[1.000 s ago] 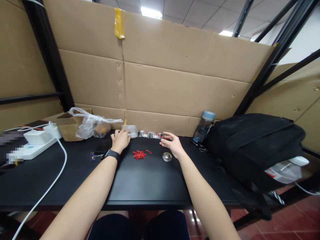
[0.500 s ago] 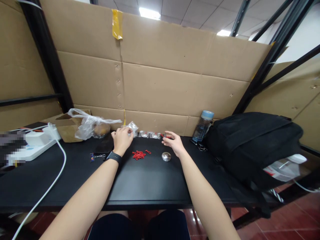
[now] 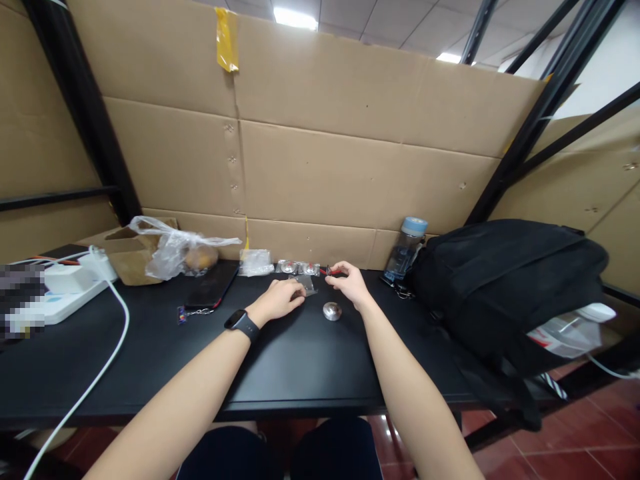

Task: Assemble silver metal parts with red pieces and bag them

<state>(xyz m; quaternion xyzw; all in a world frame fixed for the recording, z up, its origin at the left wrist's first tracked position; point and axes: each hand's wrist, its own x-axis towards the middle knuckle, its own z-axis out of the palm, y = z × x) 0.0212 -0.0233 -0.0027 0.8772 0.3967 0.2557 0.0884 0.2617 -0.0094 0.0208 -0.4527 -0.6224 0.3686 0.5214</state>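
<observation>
My left hand [image 3: 280, 298], with a dark watch on the wrist, pinches a small clear plastic bag [image 3: 309, 285] over the middle of the desk. A round silver metal piece [image 3: 332, 311] lies just below my right hand [image 3: 349, 285]. That hand's thumb and fingers close on a small dark-and-shiny piece with a red cord [image 3: 325, 271]; its exact kind is too small to make out. Behind the bag, two clear packets [image 3: 289, 267] with round silver pieces inside lie side by side. The loose red cords are hidden behind my left hand.
A stack of clear bags [image 3: 257, 263] lies by the cardboard wall [image 3: 310, 180]. At left are a phone [image 3: 213, 285], a knotted plastic bag [image 3: 173, 248] and a white power strip [image 3: 70, 297]. A water bottle [image 3: 406, 250] and black backpack [image 3: 505, 287] stand at right.
My left hand has come right and nearer from the bag stack, with one clear bag in its fingers. It now covers the red cords. My right hand has barely moved.
</observation>
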